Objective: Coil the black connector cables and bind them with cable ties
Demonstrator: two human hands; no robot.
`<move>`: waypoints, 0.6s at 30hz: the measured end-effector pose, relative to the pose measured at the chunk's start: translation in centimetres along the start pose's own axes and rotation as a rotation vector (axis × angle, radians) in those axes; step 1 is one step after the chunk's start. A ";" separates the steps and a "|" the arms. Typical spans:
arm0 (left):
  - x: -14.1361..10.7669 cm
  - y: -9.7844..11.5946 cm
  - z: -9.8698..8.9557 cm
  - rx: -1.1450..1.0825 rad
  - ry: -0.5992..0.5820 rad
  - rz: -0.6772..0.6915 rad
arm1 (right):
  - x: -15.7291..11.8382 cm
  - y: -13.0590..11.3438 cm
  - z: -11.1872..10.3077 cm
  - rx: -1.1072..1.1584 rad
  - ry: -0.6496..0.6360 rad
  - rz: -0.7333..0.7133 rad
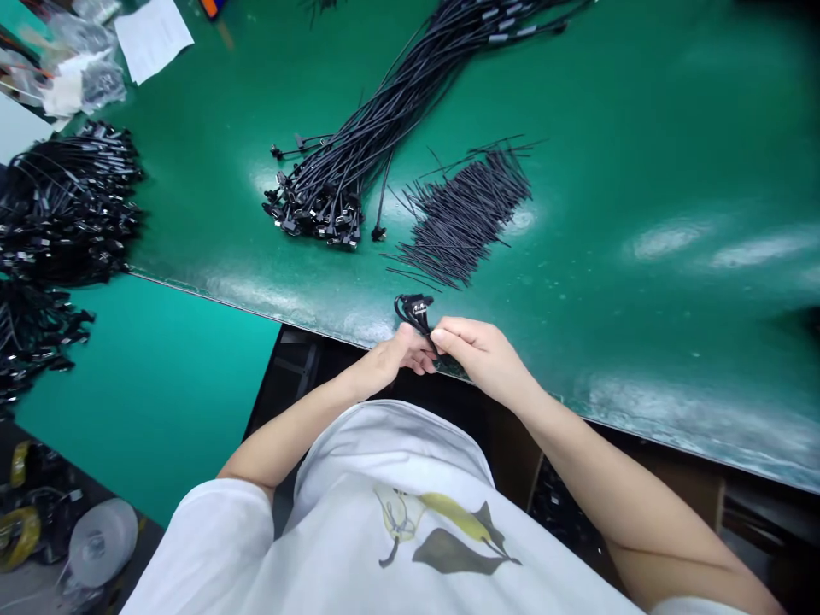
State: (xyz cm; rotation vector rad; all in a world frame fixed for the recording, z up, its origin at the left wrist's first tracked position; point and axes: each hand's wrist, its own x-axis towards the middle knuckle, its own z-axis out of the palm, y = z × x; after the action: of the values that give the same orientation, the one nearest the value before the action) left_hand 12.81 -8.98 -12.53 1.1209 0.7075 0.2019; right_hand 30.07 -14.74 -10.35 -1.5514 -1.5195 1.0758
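Just over the front edge of the green table, both hands are closed on one small coiled black cable (pixel 418 307) with a connector at its top. My left hand (pixel 413 350) grips it from below, fingers curled. My right hand (pixel 471 346) pinches it between thumb and index finger. Beyond the hands lies a pile of short thin black ties (pixel 465 213). Further left and back, a long bundle of black cables (pixel 384 120) rests on the table with its connectors toward me. What lies inside my closed fingers is partly hidden.
Heaps of coiled black cables (pixel 64 201) sit at the far left. A white paper (pixel 154 38) and plastic bags (pixel 90 64) lie at the back left. Below left are a white spool (pixel 102 542) and a yellow tape roll (pixel 19 538). The green table's (pixel 641 342) front edge runs before me.
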 end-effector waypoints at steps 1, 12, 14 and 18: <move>0.2 0.1 0.0 -0.101 -0.031 -0.044 | -0.1 0.0 0.0 -0.037 0.001 -0.009; 0.2 2.1 -1.6 -0.171 -0.137 -0.018 | -0.7 2.1 0.4 -0.449 0.005 -0.225; 0.5 2.1 -1.5 -0.102 -0.093 0.025 | -0.6 2.6 0.7 -0.443 0.084 -0.188; 0.8 2.3 -1.1 -0.189 -0.097 0.016 | -0.8 3.1 0.7 -0.618 0.409 -0.253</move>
State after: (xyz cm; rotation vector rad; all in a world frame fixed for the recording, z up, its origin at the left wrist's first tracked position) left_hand 13.21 -6.74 -11.15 0.9496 0.5811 0.2224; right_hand 30.73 -15.78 -13.38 -1.7680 -1.7722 0.1171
